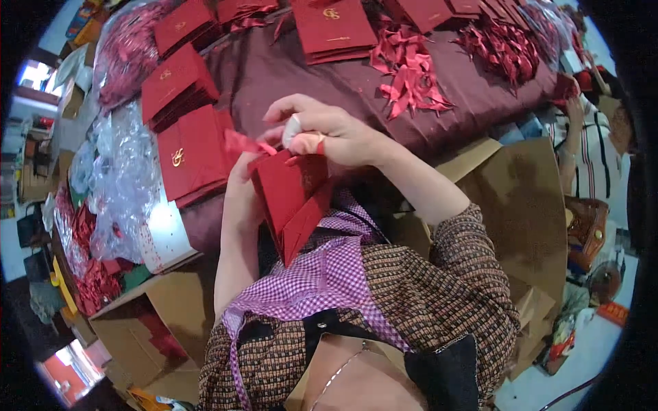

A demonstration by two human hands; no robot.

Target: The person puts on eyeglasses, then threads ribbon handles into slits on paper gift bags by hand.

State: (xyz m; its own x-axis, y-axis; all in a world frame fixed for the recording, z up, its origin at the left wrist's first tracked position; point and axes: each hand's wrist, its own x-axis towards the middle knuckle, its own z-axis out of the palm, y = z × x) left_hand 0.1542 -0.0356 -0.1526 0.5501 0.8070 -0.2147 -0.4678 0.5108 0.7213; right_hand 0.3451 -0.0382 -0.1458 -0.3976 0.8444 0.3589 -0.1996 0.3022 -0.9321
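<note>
A red paper gift bag (282, 195) hangs tilted in front of my chest. My left hand (244, 168) grips its upper left side, and the bag hides most of those fingers. Above the bag's top edge, my right hand (325, 133) has thumb and fingers pinched together on a pinkish-red ribbon (245, 143), whose loose end sticks out to the left. White wrapping covers one fingertip of that hand, and a red band shows by its thumb. Just left of my hands lies a stack of red bags (195, 154) with a gold emblem.
A table under a maroon cloth (267, 65) carries more red bag stacks (336, 31) and piles of red ribbons (415, 79). Clear plastic wrap (127, 175) is at the left. Open cardboard boxes (514, 205) stand below the table edge. A person in a striped top (589, 154) is at the right.
</note>
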